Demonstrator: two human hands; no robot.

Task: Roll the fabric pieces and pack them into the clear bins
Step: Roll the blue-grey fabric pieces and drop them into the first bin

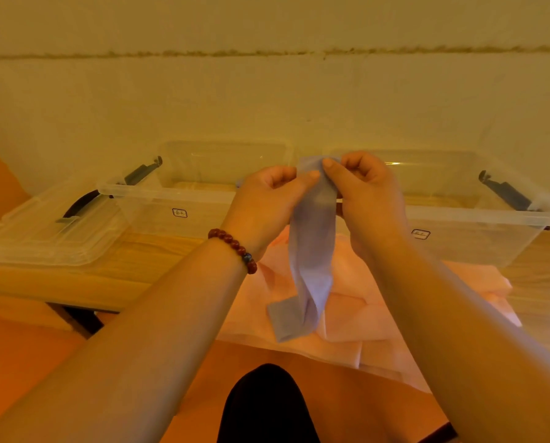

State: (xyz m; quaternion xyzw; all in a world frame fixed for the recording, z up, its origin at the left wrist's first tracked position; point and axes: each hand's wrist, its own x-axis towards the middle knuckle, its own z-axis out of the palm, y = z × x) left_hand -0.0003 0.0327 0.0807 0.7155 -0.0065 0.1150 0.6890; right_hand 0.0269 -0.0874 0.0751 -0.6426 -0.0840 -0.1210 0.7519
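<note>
Hands work together: left hand [267,199] and right hand [366,199], both curled, pinch the top end of a blue strip [313,251], probably to start a tight roll; its tail hangs onto the pink pile [363,308] at the near edge of the table [123,260]. Left bin [171,199] and right bin [474,219] stand open along the far edge, ready.

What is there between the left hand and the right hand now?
In the head view, the upper end of the blue-grey fabric strip lies between the left hand and the right hand; both pinch it.
</note>
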